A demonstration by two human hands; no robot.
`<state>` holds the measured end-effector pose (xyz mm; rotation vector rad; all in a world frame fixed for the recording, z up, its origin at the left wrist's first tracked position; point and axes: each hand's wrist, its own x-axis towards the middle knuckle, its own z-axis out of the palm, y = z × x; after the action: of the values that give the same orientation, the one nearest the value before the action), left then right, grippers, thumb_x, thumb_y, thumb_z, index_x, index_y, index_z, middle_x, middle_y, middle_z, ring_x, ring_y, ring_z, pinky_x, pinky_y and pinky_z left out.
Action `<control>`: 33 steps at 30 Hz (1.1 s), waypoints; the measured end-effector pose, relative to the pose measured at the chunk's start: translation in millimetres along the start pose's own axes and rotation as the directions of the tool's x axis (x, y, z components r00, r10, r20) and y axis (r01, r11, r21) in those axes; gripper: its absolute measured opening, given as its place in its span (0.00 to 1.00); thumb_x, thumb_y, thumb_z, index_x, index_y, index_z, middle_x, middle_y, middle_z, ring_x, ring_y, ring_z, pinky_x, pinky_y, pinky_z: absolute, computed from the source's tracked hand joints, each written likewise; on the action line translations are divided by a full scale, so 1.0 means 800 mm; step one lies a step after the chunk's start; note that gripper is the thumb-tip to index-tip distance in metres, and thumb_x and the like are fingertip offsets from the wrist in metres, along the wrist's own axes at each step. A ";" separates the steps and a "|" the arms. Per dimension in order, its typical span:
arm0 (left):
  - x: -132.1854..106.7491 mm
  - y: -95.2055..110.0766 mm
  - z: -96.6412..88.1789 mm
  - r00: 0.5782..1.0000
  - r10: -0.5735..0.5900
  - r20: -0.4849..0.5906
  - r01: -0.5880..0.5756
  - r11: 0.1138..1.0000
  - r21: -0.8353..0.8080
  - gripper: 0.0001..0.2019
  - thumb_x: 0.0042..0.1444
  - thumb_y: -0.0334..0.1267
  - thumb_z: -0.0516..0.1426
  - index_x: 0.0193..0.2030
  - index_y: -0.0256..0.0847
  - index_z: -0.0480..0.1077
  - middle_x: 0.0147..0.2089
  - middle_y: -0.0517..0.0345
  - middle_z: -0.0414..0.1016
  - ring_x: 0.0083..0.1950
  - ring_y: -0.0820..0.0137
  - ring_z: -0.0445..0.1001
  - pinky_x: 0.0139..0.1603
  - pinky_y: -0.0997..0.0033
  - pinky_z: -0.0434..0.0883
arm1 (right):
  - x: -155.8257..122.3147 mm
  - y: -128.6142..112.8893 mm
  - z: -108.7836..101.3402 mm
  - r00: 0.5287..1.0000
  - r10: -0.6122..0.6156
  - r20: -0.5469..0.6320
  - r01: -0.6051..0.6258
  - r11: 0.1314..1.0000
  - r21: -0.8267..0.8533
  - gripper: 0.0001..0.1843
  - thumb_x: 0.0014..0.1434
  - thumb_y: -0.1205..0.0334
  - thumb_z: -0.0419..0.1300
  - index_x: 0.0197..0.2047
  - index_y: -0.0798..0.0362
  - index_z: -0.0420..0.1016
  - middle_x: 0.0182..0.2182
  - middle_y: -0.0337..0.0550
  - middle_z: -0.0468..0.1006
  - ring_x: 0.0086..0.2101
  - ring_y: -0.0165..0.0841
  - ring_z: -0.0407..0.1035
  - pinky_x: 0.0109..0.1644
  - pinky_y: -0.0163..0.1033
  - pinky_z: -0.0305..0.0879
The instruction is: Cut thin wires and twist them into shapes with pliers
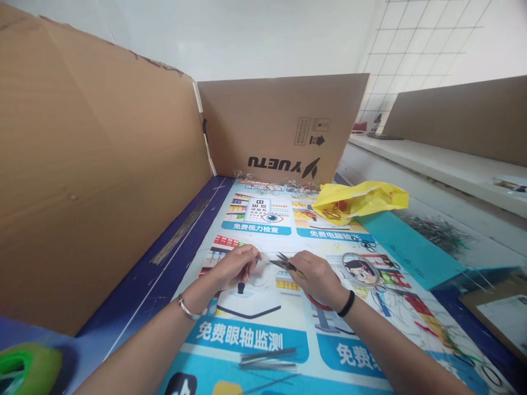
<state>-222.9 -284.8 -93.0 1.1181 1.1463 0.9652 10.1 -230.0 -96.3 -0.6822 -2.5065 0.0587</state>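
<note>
My left hand [242,264] is closed in a pinch on a thin wire [267,259], part of which seems to curve below the fingers. Wrapped around a small pair of pliers [281,261], my right hand [315,277] points their slim dark jaws left, toward the left fingertips. The jaw tips are at or very near the wire; whether they grip it I cannot tell. Most of the pliers' handles are hidden in the palm. Both hands are over a printed sheet [294,307] covering the table. Short dark rods or wires [269,359] lie in front of the hands.
Cardboard panels stand at the left [102,153] and back [263,126]. Long thin wires [181,230] lie along the left. Right of centre are a yellow bag [370,196], a teal folder-like piece [411,249] and a tangled wire pile [438,236]. A green tape roll [45,365] sits front left.
</note>
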 end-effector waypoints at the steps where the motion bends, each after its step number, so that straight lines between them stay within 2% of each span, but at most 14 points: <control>1: 0.000 0.000 0.000 1.000 0.002 -0.003 -0.002 1.000 -0.008 0.15 0.57 0.50 0.50 0.34 0.39 0.64 0.19 0.66 0.62 0.14 0.80 0.59 0.13 0.80 0.50 | 0.000 0.000 0.000 1.000 -0.005 0.000 0.005 1.000 0.003 0.05 0.58 0.66 0.53 0.35 0.52 0.70 0.31 0.44 0.74 0.35 0.33 0.68 0.38 0.38 0.65; 8: -0.002 0.003 0.007 1.000 0.008 0.006 -0.008 0.992 -0.122 0.13 0.56 0.47 0.52 0.29 0.39 0.62 0.17 0.68 0.58 0.14 0.82 0.54 0.15 0.80 0.47 | -0.003 0.001 0.009 0.997 0.062 -0.049 -0.058 0.996 0.068 0.04 0.59 0.65 0.54 0.35 0.52 0.69 0.31 0.43 0.73 0.34 0.33 0.67 0.39 0.38 0.64; 16: -0.010 0.005 0.030 0.999 0.027 0.046 -0.017 0.979 -0.205 0.13 0.56 0.45 0.52 0.27 0.38 0.62 0.18 0.66 0.60 0.15 0.81 0.55 0.16 0.79 0.51 | -0.002 -0.008 0.014 0.989 0.103 -0.110 -0.085 0.984 0.159 0.02 0.57 0.65 0.56 0.35 0.52 0.68 0.31 0.44 0.72 0.34 0.34 0.67 0.38 0.39 0.65; 22: -0.007 -0.001 0.032 0.998 0.026 0.056 -0.012 0.974 -0.227 0.14 0.57 0.46 0.52 0.29 0.38 0.63 0.19 0.65 0.62 0.14 0.81 0.56 0.15 0.79 0.51 | 0.000 -0.011 0.015 0.985 0.128 -0.114 -0.103 0.973 0.207 0.01 0.58 0.64 0.55 0.35 0.52 0.67 0.30 0.42 0.71 0.33 0.33 0.67 0.36 0.37 0.65; 27: -0.007 -0.002 0.032 0.999 0.010 0.050 0.001 0.976 -0.218 0.14 0.54 0.48 0.55 0.30 0.37 0.65 0.20 0.65 0.62 0.15 0.82 0.57 0.16 0.79 0.53 | 0.001 -0.012 0.013 0.982 0.168 -0.081 -0.150 0.970 0.193 0.03 0.58 0.64 0.55 0.32 0.52 0.68 0.27 0.39 0.71 0.30 0.31 0.67 0.33 0.35 0.63; 33: -0.003 -0.003 0.029 1.000 0.019 -0.009 -0.020 0.978 -0.206 0.14 0.51 0.48 0.58 0.34 0.38 0.64 0.23 0.66 0.63 0.17 0.82 0.60 0.17 0.81 0.53 | -0.002 -0.007 0.013 0.981 0.143 -0.129 -0.131 0.987 0.094 0.02 0.58 0.65 0.55 0.35 0.52 0.69 0.30 0.44 0.72 0.34 0.34 0.67 0.38 0.38 0.64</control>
<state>-200.4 -291.8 -93.9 0.9609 1.0170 1.0783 2.9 -234.7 -105.1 -0.7958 -2.3115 0.1629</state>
